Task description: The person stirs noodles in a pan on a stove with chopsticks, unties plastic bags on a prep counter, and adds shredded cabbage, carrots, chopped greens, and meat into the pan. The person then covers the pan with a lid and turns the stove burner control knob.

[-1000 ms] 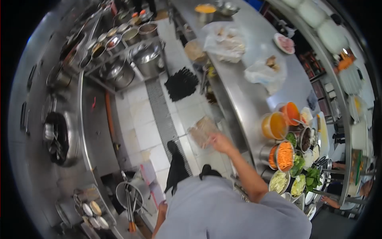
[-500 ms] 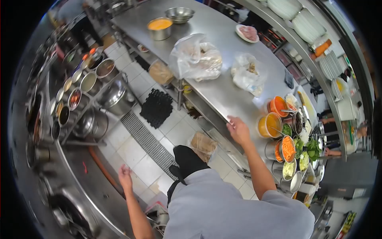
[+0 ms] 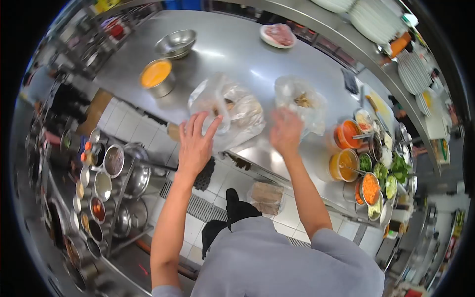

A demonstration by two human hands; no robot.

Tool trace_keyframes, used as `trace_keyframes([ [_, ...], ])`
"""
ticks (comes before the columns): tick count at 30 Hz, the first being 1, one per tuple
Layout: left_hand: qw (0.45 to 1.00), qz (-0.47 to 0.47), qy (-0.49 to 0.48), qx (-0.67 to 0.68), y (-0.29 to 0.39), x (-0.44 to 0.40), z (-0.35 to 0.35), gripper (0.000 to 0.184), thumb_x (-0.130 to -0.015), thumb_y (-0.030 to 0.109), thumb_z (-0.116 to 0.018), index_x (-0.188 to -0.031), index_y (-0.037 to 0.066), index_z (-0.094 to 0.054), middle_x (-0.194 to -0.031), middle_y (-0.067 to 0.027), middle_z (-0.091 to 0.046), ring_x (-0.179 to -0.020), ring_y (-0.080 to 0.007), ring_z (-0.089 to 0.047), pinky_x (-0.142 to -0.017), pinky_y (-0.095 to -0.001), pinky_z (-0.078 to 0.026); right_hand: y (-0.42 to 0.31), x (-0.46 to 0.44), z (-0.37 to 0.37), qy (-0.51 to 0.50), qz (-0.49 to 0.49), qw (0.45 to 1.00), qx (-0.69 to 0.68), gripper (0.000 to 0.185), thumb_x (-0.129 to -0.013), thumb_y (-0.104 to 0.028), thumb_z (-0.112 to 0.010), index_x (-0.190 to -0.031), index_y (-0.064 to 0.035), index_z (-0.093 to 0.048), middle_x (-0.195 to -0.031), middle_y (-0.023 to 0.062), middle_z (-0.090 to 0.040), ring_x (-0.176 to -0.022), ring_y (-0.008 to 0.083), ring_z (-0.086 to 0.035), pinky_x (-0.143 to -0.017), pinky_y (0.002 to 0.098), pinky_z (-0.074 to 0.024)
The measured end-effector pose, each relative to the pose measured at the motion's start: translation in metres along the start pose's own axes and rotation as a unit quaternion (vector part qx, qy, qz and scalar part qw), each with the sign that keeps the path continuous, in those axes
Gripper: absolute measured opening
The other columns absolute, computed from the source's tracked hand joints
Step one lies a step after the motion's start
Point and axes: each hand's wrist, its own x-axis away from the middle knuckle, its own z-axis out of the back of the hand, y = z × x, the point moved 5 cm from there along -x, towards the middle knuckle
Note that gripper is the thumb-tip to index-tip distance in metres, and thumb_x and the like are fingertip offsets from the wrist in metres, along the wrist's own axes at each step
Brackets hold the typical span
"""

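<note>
On the steel counter lies a large clear plastic bag (image 3: 242, 111), its contents hard to make out. My left hand (image 3: 195, 146) is at its near left side with fingers spread; whether they touch the plastic I cannot tell. A smaller clear plastic bag (image 3: 314, 109) with brownish pieces inside sits to the right. My right hand (image 3: 286, 132) is beside its left edge, between the two bags. Motion smears the right fingers, so their grip does not show.
The steel counter (image 3: 222, 42) carries a pot of orange liquid (image 3: 157, 76), a metal bowl (image 3: 176, 44) and a plate of raw meat (image 3: 278, 36). Containers of shredded carrot (image 3: 369, 188) and sauces stand right. Several pots (image 3: 103, 185) fill the left rack. A person (image 3: 49, 91) stands far left.
I have come closer to the counter. Both hands have moved forward to the bags, the left one from low beside the left worktop. The view has turned.
</note>
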Motion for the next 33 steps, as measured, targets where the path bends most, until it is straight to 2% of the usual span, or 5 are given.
trace_keyframes([
  [8, 0.981, 0.096, 0.086, 0.142, -0.087, -0.056, -0.031, 0.026, -0.075, 0.005, -0.066, -0.099, 0.013, -0.063, -0.108, -0.0084, -0.057, -0.112, -0.0275, -0.052, -0.098, -0.0449, -0.034, 0.091, 0.002, 0.024, -0.001, -0.230, 0.961, 0.154, 0.127, -0.053, -0.051, -0.085, -0.149, -0.0076, -0.013, -0.153, 0.0234, -0.014, -0.138, 0.0431, -0.020, -0.109, 0.0557, -0.0229],
  [14, 0.935, 0.115, 0.091, 0.324, -0.120, -0.084, 0.012, 0.051, -0.072, 0.006, -0.065, -0.122, 0.003, -0.053, -0.118, -0.0159, -0.055, -0.116, -0.0352, -0.048, -0.105, -0.0444, -0.031, 0.084, 0.057, 0.019, -0.056, -0.227, 0.964, 0.125, 0.124, -0.061, -0.040, -0.085, -0.150, -0.0056, -0.006, -0.152, 0.0257, -0.016, -0.136, 0.0448, -0.023, -0.109, 0.0515, -0.0250],
  [22, 0.828, -0.122, -0.131, 0.532, 0.044, -0.154, -0.036, 0.083, -0.069, 0.006, -0.068, -0.143, 0.012, -0.031, -0.141, -0.0199, -0.034, -0.133, -0.0423, -0.030, -0.108, -0.0498, -0.028, 0.127, -0.024, 0.007, 0.074, -0.334, 0.937, 0.070, 0.027, -0.078, -0.009, -0.068, -0.103, 0.0011, -0.065, -0.087, 0.0165, -0.063, -0.077, 0.0312, -0.060, -0.071, 0.0379, -0.0474],
  [27, 0.927, 0.032, -0.205, 0.312, 0.099, -0.208, -0.171, 0.098, -0.069, 0.003, -0.071, -0.149, 0.012, -0.014, -0.149, -0.0251, -0.022, -0.133, -0.0442, -0.031, -0.107, -0.0451, -0.034, 0.107, -0.074, 0.053, 0.018, -0.334, 0.942, -0.009, 0.020, -0.079, -0.010, -0.067, -0.098, -0.0014, -0.067, -0.090, 0.0120, -0.063, -0.074, 0.0201, -0.057, -0.068, 0.0308, -0.0447],
  [33, 0.768, -0.084, -0.219, 0.596, 0.150, -0.224, -0.252, 0.054, -0.072, 0.003, -0.065, -0.125, 0.004, -0.052, -0.113, -0.0223, -0.061, -0.102, -0.0361, -0.061, -0.089, -0.0393, -0.047, 0.116, -0.068, 0.072, 0.026, -0.323, 0.921, -0.216, 0.043, -0.076, -0.014, -0.073, -0.115, -0.0013, -0.059, -0.108, 0.0129, -0.061, -0.089, 0.0174, -0.054, -0.081, 0.0299, -0.0433],
])
